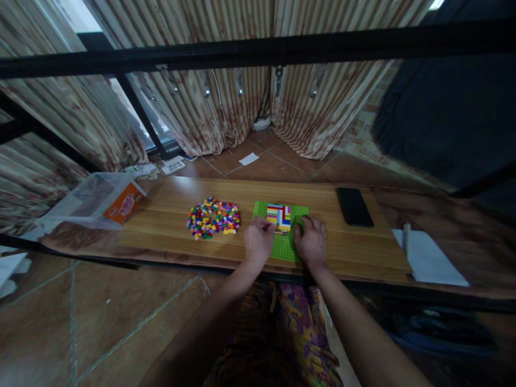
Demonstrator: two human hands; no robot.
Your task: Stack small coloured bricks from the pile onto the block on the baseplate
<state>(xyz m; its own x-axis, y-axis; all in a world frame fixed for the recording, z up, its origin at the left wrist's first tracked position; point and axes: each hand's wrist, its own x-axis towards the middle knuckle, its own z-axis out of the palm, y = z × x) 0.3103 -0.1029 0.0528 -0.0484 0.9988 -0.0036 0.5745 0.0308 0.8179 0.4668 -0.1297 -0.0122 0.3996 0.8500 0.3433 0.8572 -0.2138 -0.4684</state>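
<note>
A green baseplate (282, 247) lies near the front edge of a wooden tabletop (169, 204), with a patch of coloured bricks (279, 216) built on its far half. My left hand (259, 240) rests at the plate's left side, fingers curled and pinched at the lower left corner of the brick patch; what they hold is too small to name. My right hand (310, 239) lies on the plate's right side, fingers bent and pressed down onto it. A heap of loose coloured bricks (213, 217) sits to the left of the plate.
A black phone (355, 206) lies to the right of the plate. Further right are a white sheet (433, 262) and a pale stick (407, 240). A clear plastic bag with an orange packet (100, 201) lies at the left end. A black bar (258, 51) crosses overhead.
</note>
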